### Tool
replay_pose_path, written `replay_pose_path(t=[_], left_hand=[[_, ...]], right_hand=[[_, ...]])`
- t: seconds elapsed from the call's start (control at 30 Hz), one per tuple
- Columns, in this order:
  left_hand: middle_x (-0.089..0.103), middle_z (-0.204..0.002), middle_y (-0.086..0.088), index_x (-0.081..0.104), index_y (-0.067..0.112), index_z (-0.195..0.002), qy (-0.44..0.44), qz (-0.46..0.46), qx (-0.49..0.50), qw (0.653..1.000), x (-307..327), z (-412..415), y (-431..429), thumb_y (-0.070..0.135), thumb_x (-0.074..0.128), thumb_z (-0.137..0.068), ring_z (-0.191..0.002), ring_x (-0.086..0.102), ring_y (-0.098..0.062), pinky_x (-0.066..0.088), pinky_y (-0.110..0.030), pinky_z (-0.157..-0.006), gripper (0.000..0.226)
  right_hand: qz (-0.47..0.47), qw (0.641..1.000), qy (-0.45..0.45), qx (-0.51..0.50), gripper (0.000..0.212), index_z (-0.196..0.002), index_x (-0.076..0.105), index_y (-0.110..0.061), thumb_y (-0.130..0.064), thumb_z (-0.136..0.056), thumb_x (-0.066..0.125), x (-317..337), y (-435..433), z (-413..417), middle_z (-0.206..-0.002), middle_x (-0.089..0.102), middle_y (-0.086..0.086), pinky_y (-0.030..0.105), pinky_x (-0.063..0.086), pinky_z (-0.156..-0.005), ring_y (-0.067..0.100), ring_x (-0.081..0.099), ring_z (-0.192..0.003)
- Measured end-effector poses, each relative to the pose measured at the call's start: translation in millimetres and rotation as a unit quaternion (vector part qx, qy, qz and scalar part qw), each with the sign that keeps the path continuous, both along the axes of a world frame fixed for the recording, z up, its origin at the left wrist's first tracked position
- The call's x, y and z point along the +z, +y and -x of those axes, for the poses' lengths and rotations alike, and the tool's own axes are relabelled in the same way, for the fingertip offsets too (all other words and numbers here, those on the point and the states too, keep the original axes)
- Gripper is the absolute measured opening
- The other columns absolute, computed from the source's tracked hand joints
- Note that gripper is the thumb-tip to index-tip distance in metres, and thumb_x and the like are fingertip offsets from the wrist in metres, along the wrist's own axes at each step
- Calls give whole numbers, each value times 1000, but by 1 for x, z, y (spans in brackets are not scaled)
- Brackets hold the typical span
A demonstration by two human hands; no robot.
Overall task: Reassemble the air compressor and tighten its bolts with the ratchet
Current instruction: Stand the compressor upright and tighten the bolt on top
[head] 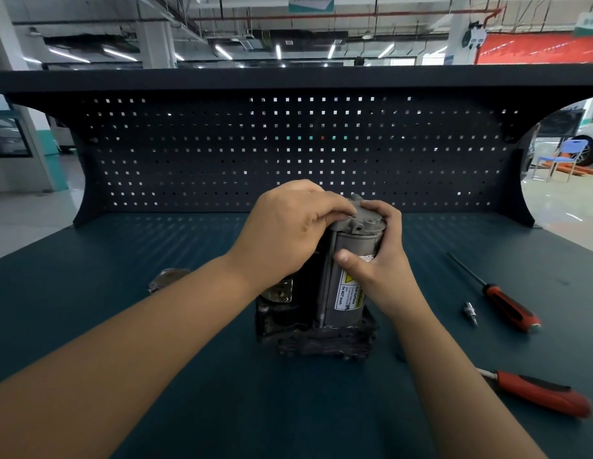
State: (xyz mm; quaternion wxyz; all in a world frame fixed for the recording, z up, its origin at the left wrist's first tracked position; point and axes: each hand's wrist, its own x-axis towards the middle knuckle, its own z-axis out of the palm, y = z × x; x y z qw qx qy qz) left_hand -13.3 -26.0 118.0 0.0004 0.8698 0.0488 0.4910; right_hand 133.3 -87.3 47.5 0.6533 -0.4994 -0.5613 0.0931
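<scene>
Standing upright at the middle of the dark teal tabletop (89,276), the air compressor (353,246) is a smooth grey metal cylinder with a white and yellow warning label, a rough cast cap (364,220) and a black ribbed base (321,339). The left grip (288,226) curls over the cap from 10 o'clock, fingertips on its edge. The right grip (377,260) wraps the cylinder from 3 o'clock, thumb pressed on the front. At 3 o'clock lies a slim screwdriver (507,306) with a red and black handle, a small steel bit (470,311) just beside it; a second red-handled tool (540,392) lies at 4 o'clock. A round metal part (166,278) sits at 9 o'clock
</scene>
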Motion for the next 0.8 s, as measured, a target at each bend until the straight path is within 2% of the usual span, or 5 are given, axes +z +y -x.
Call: replay_pose_path(t=[0.4,0.6,0.7,0.8], left_hand=[[71,-85,-9,75,8,-94,22,-12,-7,1000,4,-4,3,5,59,-86,-80,67,-22,55,-38,-68,18],[71,-84,-9,75,8,-93,25,0,-18,1000,5,-7,5,3,59,-86,-81,66,-23,54,-40,-70,19],[71,-84,-8,75,9,-94,27,-8,-13,1000,5,-7,6,3,58,-86,-81,66,-22,54,-39,-70,19],[71,-83,-8,75,9,-93,26,-10,-14,1000,5,-9,5,4,58,-86,-80,66,-21,54,-38,-69,19]], right_hand=[[-1,1000,0,-10,85,-116,35,-46,-85,-46,66,0,1,-3,-114,54,-18,11,46,-73,-4,59,-95],[-1,1000,2,-15,86,-117,36,-45,-85,-46,66,0,2,-4,-108,55,-32,8,45,-73,-8,59,-95],[2,1000,7,-12,87,-117,35,-46,-84,-46,67,0,2,-5,-113,57,-20,11,47,-75,-3,61,-98],[3,1000,7,-11,88,-117,35,-45,-84,-46,67,0,2,-5,-115,56,-16,14,48,-77,2,61,-100]])
